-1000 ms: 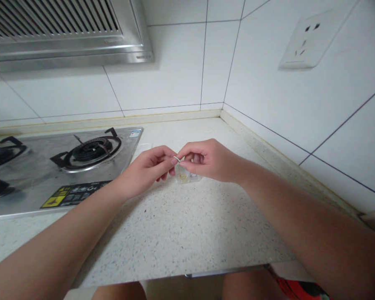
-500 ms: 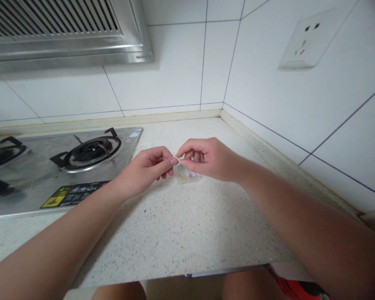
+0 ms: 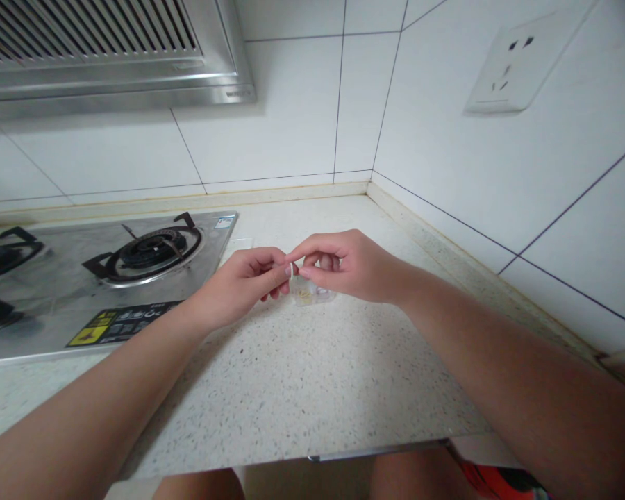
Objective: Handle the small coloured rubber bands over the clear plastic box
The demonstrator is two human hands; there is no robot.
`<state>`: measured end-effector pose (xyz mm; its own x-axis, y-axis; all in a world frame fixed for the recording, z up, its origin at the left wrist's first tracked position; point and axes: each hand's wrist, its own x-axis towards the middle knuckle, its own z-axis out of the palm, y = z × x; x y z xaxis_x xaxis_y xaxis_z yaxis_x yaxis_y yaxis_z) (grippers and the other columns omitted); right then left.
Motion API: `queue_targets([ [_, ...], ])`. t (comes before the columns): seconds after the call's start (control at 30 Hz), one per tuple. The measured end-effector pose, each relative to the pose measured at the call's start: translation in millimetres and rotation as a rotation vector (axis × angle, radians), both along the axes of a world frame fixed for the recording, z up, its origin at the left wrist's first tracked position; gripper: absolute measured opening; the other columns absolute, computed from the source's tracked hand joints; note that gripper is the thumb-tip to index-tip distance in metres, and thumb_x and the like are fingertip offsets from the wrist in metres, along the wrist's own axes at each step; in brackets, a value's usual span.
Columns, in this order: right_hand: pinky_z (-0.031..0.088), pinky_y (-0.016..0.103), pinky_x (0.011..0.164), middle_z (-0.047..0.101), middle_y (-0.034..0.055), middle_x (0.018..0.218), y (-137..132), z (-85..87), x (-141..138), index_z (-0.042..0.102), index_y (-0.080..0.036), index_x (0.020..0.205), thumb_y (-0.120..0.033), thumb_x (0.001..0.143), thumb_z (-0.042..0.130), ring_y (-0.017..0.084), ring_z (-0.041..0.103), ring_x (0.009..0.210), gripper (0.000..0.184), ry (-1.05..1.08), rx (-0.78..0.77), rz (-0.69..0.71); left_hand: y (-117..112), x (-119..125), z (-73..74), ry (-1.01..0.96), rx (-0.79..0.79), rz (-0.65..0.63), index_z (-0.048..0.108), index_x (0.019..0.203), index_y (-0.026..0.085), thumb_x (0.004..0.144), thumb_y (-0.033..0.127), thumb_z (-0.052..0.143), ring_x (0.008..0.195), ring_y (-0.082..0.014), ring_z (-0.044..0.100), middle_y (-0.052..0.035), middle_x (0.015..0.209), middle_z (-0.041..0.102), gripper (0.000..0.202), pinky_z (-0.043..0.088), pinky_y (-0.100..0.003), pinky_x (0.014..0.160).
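Observation:
My left hand (image 3: 244, 285) and my right hand (image 3: 344, 267) meet fingertip to fingertip above the speckled countertop (image 3: 302, 389). Both are closed in a pinch on a small white ring-like piece (image 3: 291, 269) held between them. Just below the fingers a small clear plastic bag (image 3: 310, 296) with tiny yellowish bits inside lies on the counter, partly hidden by my right hand.
A steel gas stove (image 3: 98, 278) with two burners sits on the left. A range hood (image 3: 109, 55) hangs above it. Tiled walls close the back and right, with a wall socket (image 3: 510, 66) at upper right. The counter's front edge runs near my knees.
The fingertips have drawn slightly closer and the white ring has turned edge-on between them. The arms and the bag have barely moved.

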<state>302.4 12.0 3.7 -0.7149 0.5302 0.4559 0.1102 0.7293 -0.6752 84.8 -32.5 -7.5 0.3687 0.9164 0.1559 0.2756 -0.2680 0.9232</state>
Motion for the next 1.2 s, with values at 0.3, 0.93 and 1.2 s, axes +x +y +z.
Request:
queue_targets([
  [0.3, 0.039, 0.020, 0.052, 0.064, -0.0010, 0.072, 1.1, 2.3, 0.7, 0.070, -0.015, 0.093, -0.031, 0.088, 0.066, 0.006, 0.050, 0.056, 0.017, -0.014, 0.050, -0.004, -0.9, 1.3, 2.8, 0.068, -0.004, -0.013, 0.067, 0.085, 0.015, 0.093, 0.037, 0.059, 0.058, -0.0081, 0.051, 0.0003, 0.068, 0.063, 0.025, 0.042, -0.020, 0.055],
  [0.93, 0.041, 0.022, 0.056, 0.059, -0.0026, 0.068, -0.4, 0.5, -0.4, 0.063, -0.016, 0.087, -0.027, 0.087, 0.064, 0.008, 0.052, 0.060, 0.011, 0.011, 0.000, -0.056, 0.0, 0.6, 1.1, -0.027, 0.066, 0.033, 0.065, 0.097, 0.015, 0.094, 0.031, 0.060, 0.056, -0.0077, 0.052, 0.0011, 0.069, 0.062, 0.017, 0.045, -0.019, 0.053],
  [1.2, 0.038, 0.022, 0.053, 0.059, -0.0024, 0.067, 1.5, -0.1, -0.2, 0.063, -0.016, 0.086, -0.027, 0.087, 0.063, 0.007, 0.050, 0.058, 0.011, 0.001, 0.003, -0.099, -2.9, 1.0, 3.4, -0.020, 0.085, 0.035, 0.065, 0.091, 0.015, 0.092, 0.031, 0.062, 0.056, -0.0081, 0.053, 0.0012, 0.067, 0.062, 0.016, 0.046, -0.020, 0.054],
])
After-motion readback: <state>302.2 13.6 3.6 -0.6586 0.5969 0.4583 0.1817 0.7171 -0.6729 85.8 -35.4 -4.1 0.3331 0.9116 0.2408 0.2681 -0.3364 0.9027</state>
